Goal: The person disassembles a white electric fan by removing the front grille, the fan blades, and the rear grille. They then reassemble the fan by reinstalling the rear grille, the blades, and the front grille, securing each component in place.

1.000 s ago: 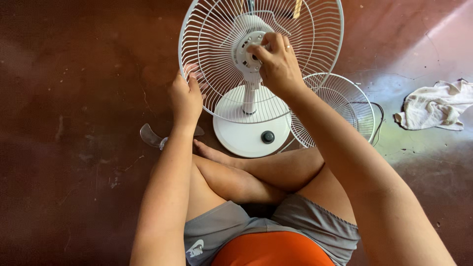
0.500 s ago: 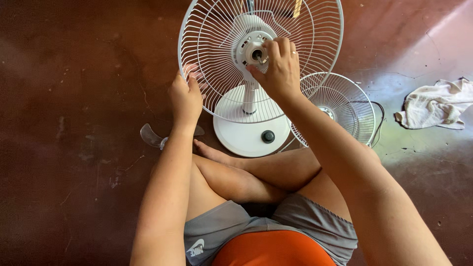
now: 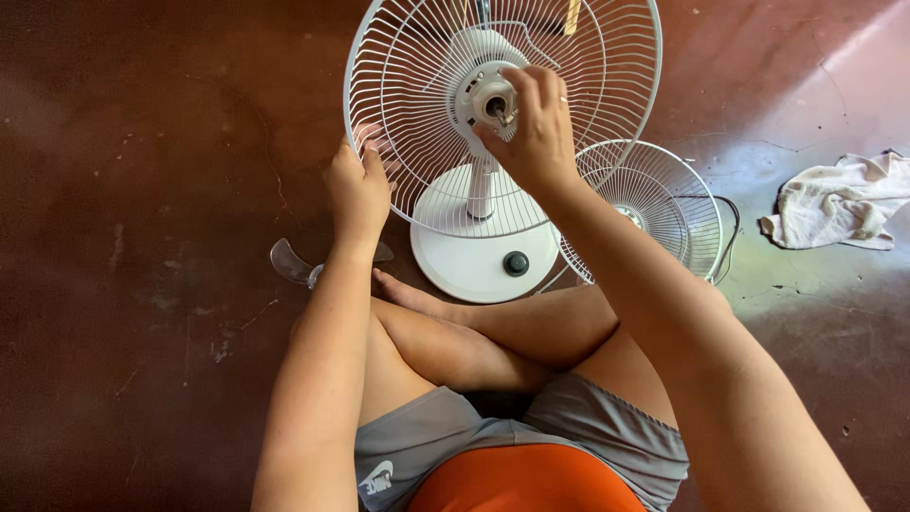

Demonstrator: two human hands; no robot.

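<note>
Fan guard, bladeless, gripped at its rim by left hand; right hand pinches the hub.

Your right hand hides most of the motor hub; fingertip contact unclear. Rear guard is cut off at the top edge. Your left arm covers part of the clear blade.

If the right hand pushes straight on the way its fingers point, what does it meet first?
The right hand points its fingertips at the fan's motor hub, and they already look to be on or at the shaft there. So the hub comes first, then the rear grille behind it. Depth is hard to judge from above.
</note>
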